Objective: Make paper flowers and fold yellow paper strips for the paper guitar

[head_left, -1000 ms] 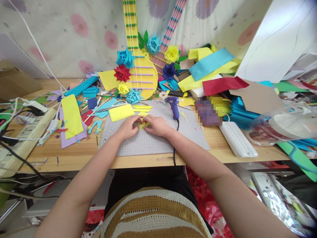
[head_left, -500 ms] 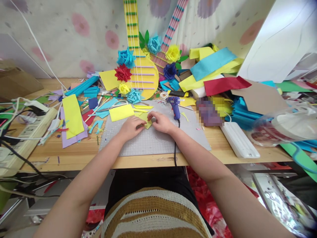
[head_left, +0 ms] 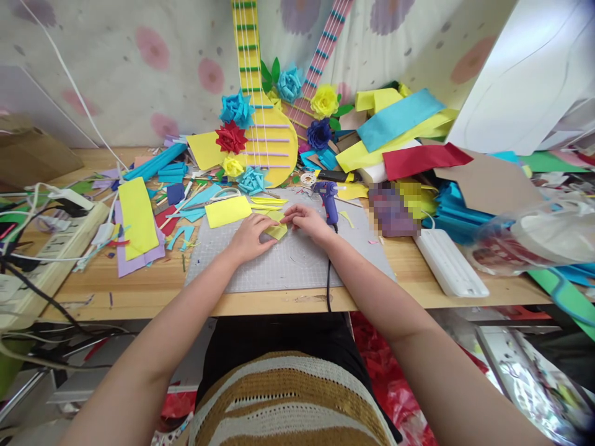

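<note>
A small folded piece of yellow paper (head_left: 277, 231) is between my two hands, over the grey cutting mat (head_left: 260, 275). My left hand (head_left: 251, 239) grips it from the left, fingers along its upper side and thumb near its lower edge. At its upper right edge, my right hand (head_left: 307, 222) pinches the paper with curled fingertips. A larger yellow sheet (head_left: 227, 212) lies just left of my hands, with thin yellow strips (head_left: 269, 201) behind them. The purple glue gun (head_left: 329, 199) rests beyond my right hand.
Two paper guitars, one yellow (head_left: 274, 139) and one pink (head_left: 320, 59), lean at the back with paper flowers. Scissors (head_left: 223, 195) lie among scraps at left. A white power strip (head_left: 450, 263) and a paper heap (head_left: 400, 121) are at right. The glue gun's cord (head_left: 329, 279) crosses the mat.
The yellow paper has turned and shows more of its face. My left hand's fingers have stretched further over it, and my right hand has shifted slightly right.
</note>
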Tool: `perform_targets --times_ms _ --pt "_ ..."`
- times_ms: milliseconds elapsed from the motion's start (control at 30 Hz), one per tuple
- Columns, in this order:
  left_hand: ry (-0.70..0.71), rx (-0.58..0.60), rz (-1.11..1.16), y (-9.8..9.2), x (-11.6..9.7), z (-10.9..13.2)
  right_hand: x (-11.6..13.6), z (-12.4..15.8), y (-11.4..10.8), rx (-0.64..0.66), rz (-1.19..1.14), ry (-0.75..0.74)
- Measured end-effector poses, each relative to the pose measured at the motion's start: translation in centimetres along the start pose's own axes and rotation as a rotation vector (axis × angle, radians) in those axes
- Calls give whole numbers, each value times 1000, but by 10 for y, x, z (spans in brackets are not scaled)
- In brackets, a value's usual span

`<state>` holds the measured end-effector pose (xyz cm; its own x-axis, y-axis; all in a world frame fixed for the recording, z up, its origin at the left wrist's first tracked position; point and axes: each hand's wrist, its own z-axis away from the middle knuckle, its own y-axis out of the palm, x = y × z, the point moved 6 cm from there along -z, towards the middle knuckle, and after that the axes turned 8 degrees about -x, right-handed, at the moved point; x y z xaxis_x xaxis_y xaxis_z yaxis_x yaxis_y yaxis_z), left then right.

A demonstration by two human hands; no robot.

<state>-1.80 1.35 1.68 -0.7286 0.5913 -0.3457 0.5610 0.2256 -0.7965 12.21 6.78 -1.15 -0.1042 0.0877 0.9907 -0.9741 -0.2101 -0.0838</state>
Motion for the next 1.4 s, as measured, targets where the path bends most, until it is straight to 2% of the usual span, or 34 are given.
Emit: perform_targets --times_ms 100,200,333,467,567,833,1067,1400 --pt "-26 -17 -44 -1 0 -2 0 0 -4 -58 -98 84" --pt "-45 -35 -57 -2 -1 -4 1 1 -4 -51 -84 84" --pt "-45 -41 -38 1 0 -4 2 3 3 43 113 -44" --pt "-149 -27 -46 7 9 -5 3 4 9 89 314 -231" --pt "-229 -5 -17 10 14 -6 3 4 10 81 395 -293" --pt "-384 -13 -86 9 22 -8 9 8 8 6 541 -313" --pt "-391 -45 -125 9 22 -9 11 10 11 -31 594 -274" --pt "-406 -69 -139 8 21 -8 11 11 17 -77 698 -317"
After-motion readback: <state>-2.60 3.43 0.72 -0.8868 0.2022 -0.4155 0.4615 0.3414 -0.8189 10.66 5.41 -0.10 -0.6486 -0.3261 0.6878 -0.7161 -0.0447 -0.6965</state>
